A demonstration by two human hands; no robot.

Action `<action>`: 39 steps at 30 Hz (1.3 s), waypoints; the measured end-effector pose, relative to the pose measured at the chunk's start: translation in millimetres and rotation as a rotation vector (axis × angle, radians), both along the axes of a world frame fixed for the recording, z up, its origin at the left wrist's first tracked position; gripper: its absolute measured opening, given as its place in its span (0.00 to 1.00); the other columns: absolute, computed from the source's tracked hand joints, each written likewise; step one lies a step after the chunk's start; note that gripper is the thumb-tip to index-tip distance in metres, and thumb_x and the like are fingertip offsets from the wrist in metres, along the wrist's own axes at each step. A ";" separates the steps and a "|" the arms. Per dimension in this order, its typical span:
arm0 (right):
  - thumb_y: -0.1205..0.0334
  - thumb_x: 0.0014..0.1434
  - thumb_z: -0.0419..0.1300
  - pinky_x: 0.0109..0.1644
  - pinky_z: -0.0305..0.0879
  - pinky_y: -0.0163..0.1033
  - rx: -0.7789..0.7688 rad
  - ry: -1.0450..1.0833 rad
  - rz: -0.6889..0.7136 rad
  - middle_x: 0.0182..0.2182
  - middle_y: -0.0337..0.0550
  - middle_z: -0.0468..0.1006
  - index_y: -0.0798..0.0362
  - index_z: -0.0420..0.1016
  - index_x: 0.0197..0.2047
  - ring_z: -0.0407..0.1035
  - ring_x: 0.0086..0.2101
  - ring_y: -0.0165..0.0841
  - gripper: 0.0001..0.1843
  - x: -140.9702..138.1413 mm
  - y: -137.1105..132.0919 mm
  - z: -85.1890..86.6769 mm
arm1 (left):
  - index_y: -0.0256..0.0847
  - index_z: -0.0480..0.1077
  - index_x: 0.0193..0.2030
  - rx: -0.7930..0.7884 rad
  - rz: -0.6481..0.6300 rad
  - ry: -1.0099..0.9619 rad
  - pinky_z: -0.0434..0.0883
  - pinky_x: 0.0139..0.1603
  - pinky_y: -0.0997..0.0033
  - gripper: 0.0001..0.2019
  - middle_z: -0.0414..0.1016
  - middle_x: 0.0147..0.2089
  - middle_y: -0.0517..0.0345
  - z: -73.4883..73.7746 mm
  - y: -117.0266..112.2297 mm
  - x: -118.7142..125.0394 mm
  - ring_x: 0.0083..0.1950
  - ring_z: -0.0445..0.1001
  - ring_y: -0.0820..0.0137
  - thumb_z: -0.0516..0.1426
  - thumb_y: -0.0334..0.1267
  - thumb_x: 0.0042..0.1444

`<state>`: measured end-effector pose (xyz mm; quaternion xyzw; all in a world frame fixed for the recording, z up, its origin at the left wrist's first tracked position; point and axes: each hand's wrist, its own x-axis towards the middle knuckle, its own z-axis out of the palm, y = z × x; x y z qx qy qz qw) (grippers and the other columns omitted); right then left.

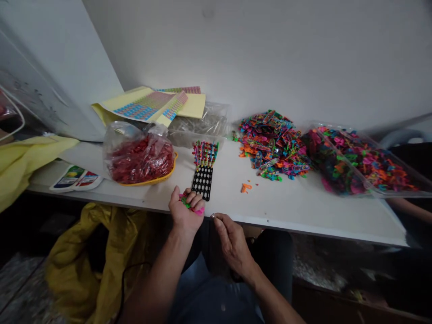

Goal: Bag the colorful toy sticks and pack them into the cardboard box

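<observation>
My left hand [187, 211], palm up at the table's front edge, is curled around several small plastic pieces [185, 201] in green, red and pink. Just right of it, my right hand [231, 238] has thumb and forefinger pinched together. A tiny shiny bit shows at those fingertips, too small to name. Beyond my left hand lies a black rack with rows of holes [202, 182]. Small colourful toy pieces [205, 153] stand in its far rows, while the nearer holes show bare. An orange plastic piece [246, 187] rests on the table to the right.
A large pile of colourful plastic pieces [273, 144] lies at the back, beside a clear bin of similar pieces [371, 157]. On the left, a bag of red pieces [141, 153] sits in a yellow basket [151, 182]. Sticker sheets [145, 105] lie behind. A yellow sack [84, 265] hangs below.
</observation>
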<state>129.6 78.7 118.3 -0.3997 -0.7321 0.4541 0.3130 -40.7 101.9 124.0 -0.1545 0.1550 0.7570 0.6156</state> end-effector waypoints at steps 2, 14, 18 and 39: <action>0.55 0.72 0.50 0.41 0.64 0.34 0.057 0.002 0.002 0.35 0.41 0.77 0.53 0.74 0.48 0.70 0.34 0.32 0.14 -4.7 -2.8 -3.4 | 0.39 0.60 0.28 0.012 -0.007 -0.011 0.50 0.17 0.77 0.20 0.51 0.18 0.68 -0.4 -0.4 2.3 0.16 0.55 0.77 0.46 0.48 0.69; 0.59 0.71 0.54 0.47 0.65 0.38 0.148 0.029 0.012 0.40 0.43 0.76 0.49 0.75 0.51 0.69 0.41 0.34 0.11 -6.8 -5.0 -12.4 | 0.39 0.60 0.29 0.050 -0.034 -0.049 0.50 0.17 0.77 0.20 0.52 0.18 0.68 -5.9 -2.9 9.8 0.16 0.54 0.78 0.46 0.49 0.69; 0.56 0.66 0.62 0.40 0.63 0.38 0.122 0.091 -0.169 0.31 0.39 0.72 0.48 0.79 0.45 0.65 0.33 0.32 0.08 0.3 1.6 -14.6 | 0.39 0.60 0.29 0.041 -0.027 -0.051 0.51 0.17 0.77 0.21 0.52 0.19 0.68 -5.2 -3.6 8.3 0.16 0.55 0.78 0.45 0.49 0.70; 0.58 0.69 0.58 0.47 0.73 0.38 -0.006 0.237 -0.116 0.44 0.43 0.83 0.48 0.79 0.54 0.77 0.41 0.35 0.14 -3.8 -8.1 -28.5 | 0.39 0.60 0.28 0.004 -0.004 -0.031 0.49 0.16 0.77 0.21 0.51 0.17 0.69 -9.8 -0.3 10.7 0.15 0.54 0.78 0.44 0.49 0.70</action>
